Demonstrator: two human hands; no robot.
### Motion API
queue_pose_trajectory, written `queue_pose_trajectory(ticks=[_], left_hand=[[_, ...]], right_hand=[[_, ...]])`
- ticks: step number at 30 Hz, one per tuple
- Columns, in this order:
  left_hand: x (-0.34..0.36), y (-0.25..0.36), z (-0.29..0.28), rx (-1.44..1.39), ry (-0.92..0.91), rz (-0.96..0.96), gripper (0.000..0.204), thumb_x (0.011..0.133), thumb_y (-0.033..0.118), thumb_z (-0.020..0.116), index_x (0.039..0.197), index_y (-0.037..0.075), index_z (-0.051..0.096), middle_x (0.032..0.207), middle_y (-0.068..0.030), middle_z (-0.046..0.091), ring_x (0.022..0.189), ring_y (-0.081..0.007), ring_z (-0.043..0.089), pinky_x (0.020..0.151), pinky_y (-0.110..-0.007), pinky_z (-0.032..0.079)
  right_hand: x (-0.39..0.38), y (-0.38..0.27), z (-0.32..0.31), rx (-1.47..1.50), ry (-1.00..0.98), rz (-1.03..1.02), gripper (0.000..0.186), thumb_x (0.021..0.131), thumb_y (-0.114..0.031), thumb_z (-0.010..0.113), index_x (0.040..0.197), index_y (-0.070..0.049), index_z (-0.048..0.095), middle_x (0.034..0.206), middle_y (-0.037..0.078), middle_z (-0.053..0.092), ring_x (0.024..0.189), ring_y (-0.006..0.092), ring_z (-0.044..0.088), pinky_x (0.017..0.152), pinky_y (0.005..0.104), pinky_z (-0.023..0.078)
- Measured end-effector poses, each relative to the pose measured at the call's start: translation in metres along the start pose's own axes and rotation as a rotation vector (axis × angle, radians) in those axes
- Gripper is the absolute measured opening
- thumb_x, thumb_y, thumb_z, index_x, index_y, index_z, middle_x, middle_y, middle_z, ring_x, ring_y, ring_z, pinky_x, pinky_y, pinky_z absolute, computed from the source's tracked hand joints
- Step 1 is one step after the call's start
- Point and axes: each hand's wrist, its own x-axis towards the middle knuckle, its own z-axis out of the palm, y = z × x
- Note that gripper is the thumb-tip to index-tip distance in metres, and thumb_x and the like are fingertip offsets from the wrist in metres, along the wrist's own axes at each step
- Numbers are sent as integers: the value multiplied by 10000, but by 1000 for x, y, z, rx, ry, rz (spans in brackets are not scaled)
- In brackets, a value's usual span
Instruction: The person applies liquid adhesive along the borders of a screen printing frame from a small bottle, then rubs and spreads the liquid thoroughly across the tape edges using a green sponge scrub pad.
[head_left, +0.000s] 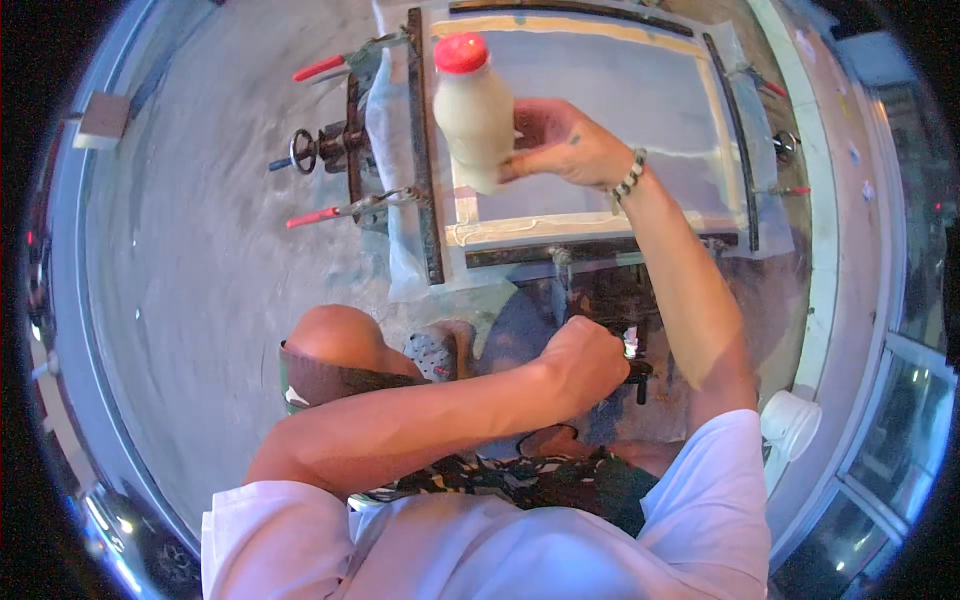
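My right hand (580,145) is closed around the side of a plastic bottle (474,120) with a red cap and cream-coloured contents. The bottle is held upright over the left part of a wooden frame (590,226) with pale mesh (620,100) stretched across it. A beaded bracelet circles my right wrist. Nearer to me, my left hand (588,365) is curled into a fist over my lap. A small whitish bit shows at its right edge, but I cannot make out what the fingers hold, if anything.
Dark metal bars (425,150) edge the mesh. Red-handled clamps (330,213) and a hand wheel (303,150) stick out on the left. A white bucket (790,425) stands at the right, by a low ledge (828,230). My shoe (432,355) rests on the concrete floor (220,220).
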Motion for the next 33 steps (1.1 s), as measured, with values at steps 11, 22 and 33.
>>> queue_pose_trajectory(ticks=[11,22,33], left_hand=[[-10,-5,-20,9,-8,28,164,825,124,617,971,88,685,816,-141,684,743,-336,693,620,-449,547],[24,9,-25,-202,49,85,262,719,31,694,981,49,677,930,-160,680,838,-364,661,728,-432,547],[95,9,-31,-1028,184,-297,213,796,-53,704,994,-9,638,888,-25,651,781,-115,626,702,-267,496]], right_hand=[[-185,-102,-35,-302,577,-151,547,763,12,811,1263,-63,602,1198,82,685,1104,196,648,993,370,523],[-566,151,-122,-535,1894,270,666,707,-192,893,1250,-13,550,1130,89,679,1006,209,666,859,363,541],[-587,256,-129,-560,2019,424,682,673,-282,882,1225,-23,575,1143,135,696,1044,279,671,921,400,512]])
